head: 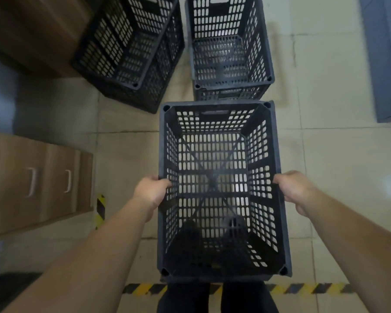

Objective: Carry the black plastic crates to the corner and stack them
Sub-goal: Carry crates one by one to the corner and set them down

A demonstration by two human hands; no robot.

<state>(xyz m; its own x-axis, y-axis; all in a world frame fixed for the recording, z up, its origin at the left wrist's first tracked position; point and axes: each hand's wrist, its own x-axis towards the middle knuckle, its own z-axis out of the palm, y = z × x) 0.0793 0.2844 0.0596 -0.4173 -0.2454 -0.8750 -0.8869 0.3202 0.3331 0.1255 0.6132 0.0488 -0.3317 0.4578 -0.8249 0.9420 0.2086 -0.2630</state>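
Note:
I hold a black perforated plastic crate [219,123] in front of me, open side up, above the tiled floor. My left hand [152,190] grips its left rim with fingers curled over the edge. My right hand [295,189] grips the right rim the same way. Straight ahead, a second black crate [264,41] stands on what looks like another crate beneath it. A third black crate [131,48] sits to the upper left, turned at an angle and also seemingly stacked.
A brown drawer cabinet [32,181] with pale handles stands at the left, and more brown furniture [36,35] at the top left. A grey cabinet [386,57] is at the top right. Yellow-black hazard tape [140,289] runs across the floor near my feet.

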